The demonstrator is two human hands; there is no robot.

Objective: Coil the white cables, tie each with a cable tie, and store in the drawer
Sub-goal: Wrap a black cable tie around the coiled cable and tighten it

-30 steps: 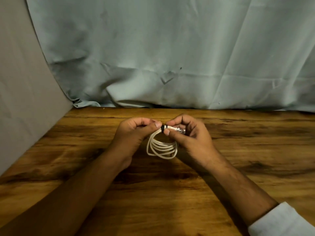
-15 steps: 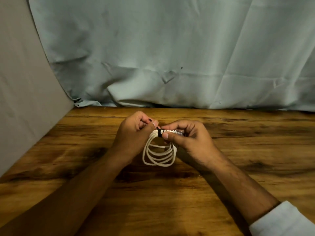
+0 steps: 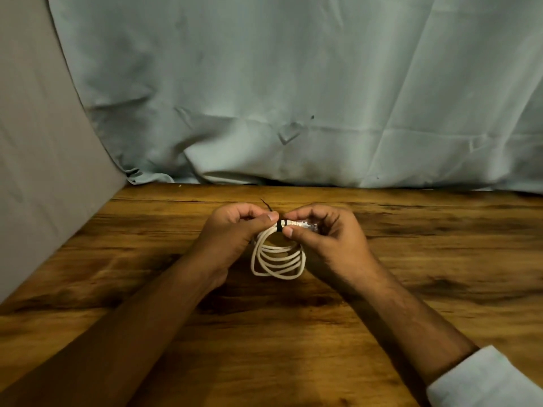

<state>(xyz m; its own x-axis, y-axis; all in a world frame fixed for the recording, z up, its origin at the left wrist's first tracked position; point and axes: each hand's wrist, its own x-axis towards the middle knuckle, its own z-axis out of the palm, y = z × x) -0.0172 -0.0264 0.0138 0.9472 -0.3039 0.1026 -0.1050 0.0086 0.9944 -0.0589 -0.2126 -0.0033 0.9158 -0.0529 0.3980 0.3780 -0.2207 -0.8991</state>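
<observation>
A white cable (image 3: 277,261) wound into several loops hangs between my hands just above the wooden table (image 3: 293,333). A black cable tie (image 3: 278,225) wraps the top of the coil, and its thin tail pokes up behind my left fingers. My left hand (image 3: 235,233) pinches the tie with thumb and forefinger. My right hand (image 3: 326,239) holds the top of the coil beside the tie, with the cable's plugs between its fingers. No drawer is in view.
A pale blue-grey cloth (image 3: 293,98) hangs as a backdrop along the table's far edge. A grey panel (image 3: 38,142) closes off the left side. My right forearm ends in a white sleeve (image 3: 484,383) at the lower right.
The black tie now sits tight around the coil's top, with its tail sticking up past my left fingers. Both hands stay in nearly the same place.
</observation>
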